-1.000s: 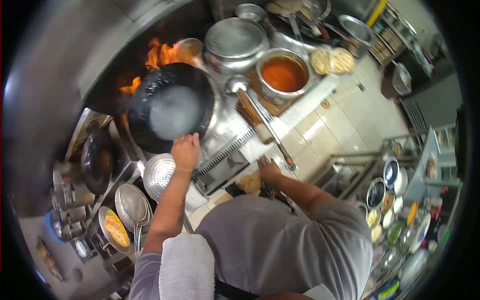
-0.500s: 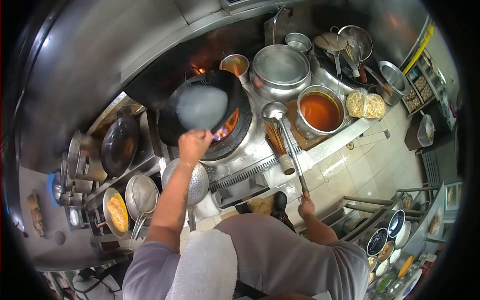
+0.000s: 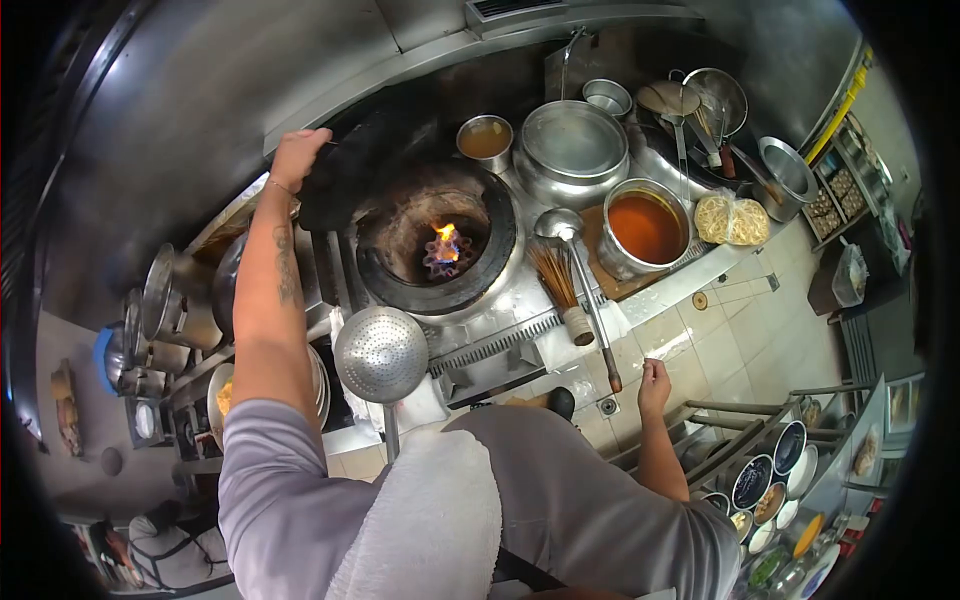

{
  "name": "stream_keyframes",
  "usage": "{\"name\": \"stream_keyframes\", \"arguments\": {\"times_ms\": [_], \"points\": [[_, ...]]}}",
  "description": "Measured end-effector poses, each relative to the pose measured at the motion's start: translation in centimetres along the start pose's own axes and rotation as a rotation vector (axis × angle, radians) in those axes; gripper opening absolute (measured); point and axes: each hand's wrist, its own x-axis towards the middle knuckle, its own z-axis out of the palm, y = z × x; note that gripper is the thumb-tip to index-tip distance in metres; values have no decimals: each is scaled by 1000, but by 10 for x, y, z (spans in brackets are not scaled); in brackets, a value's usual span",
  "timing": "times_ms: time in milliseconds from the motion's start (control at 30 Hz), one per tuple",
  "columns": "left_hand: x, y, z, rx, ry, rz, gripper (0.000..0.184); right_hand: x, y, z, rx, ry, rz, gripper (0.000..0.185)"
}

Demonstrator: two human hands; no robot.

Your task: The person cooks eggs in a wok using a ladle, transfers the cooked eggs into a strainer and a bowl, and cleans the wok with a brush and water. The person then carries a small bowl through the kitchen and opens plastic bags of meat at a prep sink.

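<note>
Black metal, poorly lit: the wok [image 3: 365, 170] stood off the burner [image 3: 440, 298], above the back left part of the steel worktop [image 3: 522, 280], its inside too dark to read for contents or exact tilt. Left hand [image 3: 299, 158] at its left edge, arm at full reach, fingers curled tight and apparently clamped on the rim or handle; the grip point itself was unclear. Right hand [image 3: 654, 386] hung free beyond the worktop's front edge, fingers folded together, nothing visible in them, near but apart from the handle end of the ladle [image 3: 558, 224]. Burner mouth uncovered, flame [image 3: 446, 240] burning in it. Risks judged: a slip of the one-handed, outstretched grip could drop the wok or spill anything inside; a bare wrist passing low over the flame could burn; a wide swing to the right could knock the small pot of brown liquid [image 3: 485, 138] at the burner's back right. The ladle lay beside the bamboo brush [image 3: 556, 280], handle projecting past the front edge, so a careless brush of the right forearm could tip it to the floor.
</note>
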Motion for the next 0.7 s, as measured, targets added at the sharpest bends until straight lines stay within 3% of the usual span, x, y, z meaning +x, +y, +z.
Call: {"name": "stream_keyframes", "arguments": {"times_ms": [167,233,300,333,367,400,433,467,500,533,633,700], "points": [[15,-28,-29,-161,-56,-99,34,-6,39,-5,-163,-27,169,26],[13,-32,-34,-162,-73,-116,36,-18,109,7,-829,-373,161,24],[14,-31,-33,-178,-100,-121,33,-38,234,47,-927,-756,32,27],[11,-30,-31,-173,-100,-131,33,-52,192,59,-804,-764,145,25],[9,-24,-29,-190,-103,-123,34,-53,229,90,-806,-969,-400,28],[8,-21,-27,-206,-106,-115,35,-58,236,122,-768,-960,-473,25],[8,-22,-25,-199,-108,-123,35,-62,257,153,-536,-838,-632,33],[10,-25,-25,-216,-121,-124,34,-65,195,160,-107,-958,168,44],[13,-25,-24,-233,-133,-121,33,-67,98,158,340,-588,897,56],[11,-22,-21,-227,-134,-124,33,-61,79,175,521,-497,1061,53],[-12,-14,-4,-190,-134,-122,34,-50,83,213,678,-514,1091,45],[-56,-3,36,116,-17,5,38,-41,87,229,714,-499,1085,40]]}}
